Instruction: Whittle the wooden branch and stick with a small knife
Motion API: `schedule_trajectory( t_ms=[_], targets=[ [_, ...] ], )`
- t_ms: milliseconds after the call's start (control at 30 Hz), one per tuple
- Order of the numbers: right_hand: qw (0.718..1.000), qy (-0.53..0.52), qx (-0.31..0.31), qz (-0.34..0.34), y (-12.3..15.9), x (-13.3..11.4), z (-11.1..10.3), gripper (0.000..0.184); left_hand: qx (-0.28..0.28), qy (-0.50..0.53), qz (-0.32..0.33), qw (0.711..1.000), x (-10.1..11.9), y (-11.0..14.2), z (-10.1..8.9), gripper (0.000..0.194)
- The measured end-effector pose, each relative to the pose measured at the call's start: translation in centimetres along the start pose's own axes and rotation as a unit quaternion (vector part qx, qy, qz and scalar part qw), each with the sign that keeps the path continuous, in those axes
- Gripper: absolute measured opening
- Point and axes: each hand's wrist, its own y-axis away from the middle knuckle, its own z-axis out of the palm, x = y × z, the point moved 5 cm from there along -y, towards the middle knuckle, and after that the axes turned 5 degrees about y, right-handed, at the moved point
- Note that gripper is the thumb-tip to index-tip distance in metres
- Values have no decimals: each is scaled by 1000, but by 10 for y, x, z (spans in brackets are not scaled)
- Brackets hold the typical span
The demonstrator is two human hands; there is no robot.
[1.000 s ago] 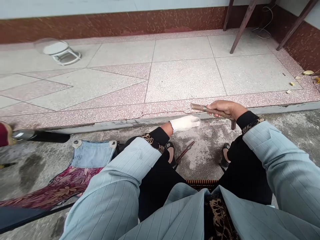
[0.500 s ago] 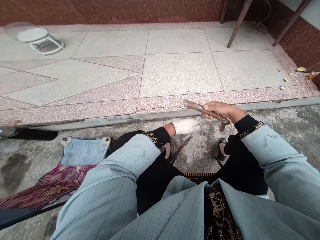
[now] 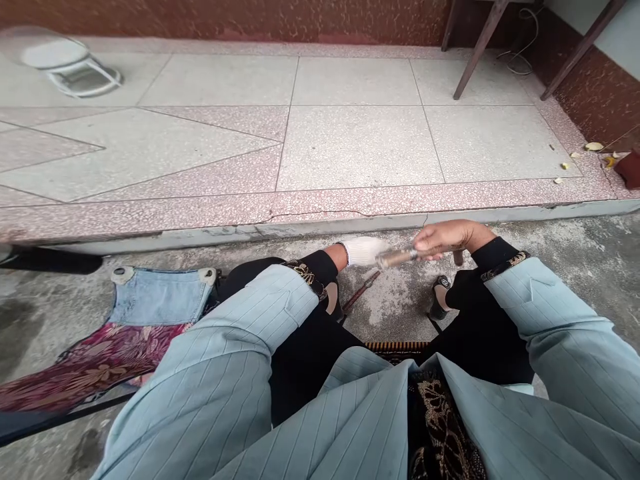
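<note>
My right hand, bare, is closed round a brown L-shaped stick, which looks wooden and has a grey band or wire wrapped about it. Its near-blurred front end points left and overlaps the fingers of my left hand. That hand wears a white knit glove; its fingers are smeared and partly hidden, so whether they touch or grip the stick is unclear. On the concrete below, between my feet, lies a thin reddish-brown rod with a metal-looking band.
A low tiled step runs across in front. A white stool stands on it at far left, and dark table legs at right. Denim and floral cloth lies left of my leg, near a black bar. Yellowish scraps lie at far right.
My right hand has lowered, and the stick's front end has swung down onto the gloved left hand. The left hand has stayed nearly in place. The view has shifted slightly.
</note>
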Motion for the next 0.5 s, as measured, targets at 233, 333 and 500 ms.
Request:
schedule_trajectory(
  t_ms=[233, 333, 500],
  targets=[
    [946, 180, 31, 266, -32, 42, -3, 46, 38, -19, 10, 999, 2, -1, -26, 35],
    [923, 184, 203, 271, -26, 39, -39, 46, 37, 56, 27, 997, 9, 2, -21, 37],
    [942, -34, 320, 91, -4, 8, -61, 42, 57, 92, 22, 994, 16, 2, -8, 42]
  ],
)
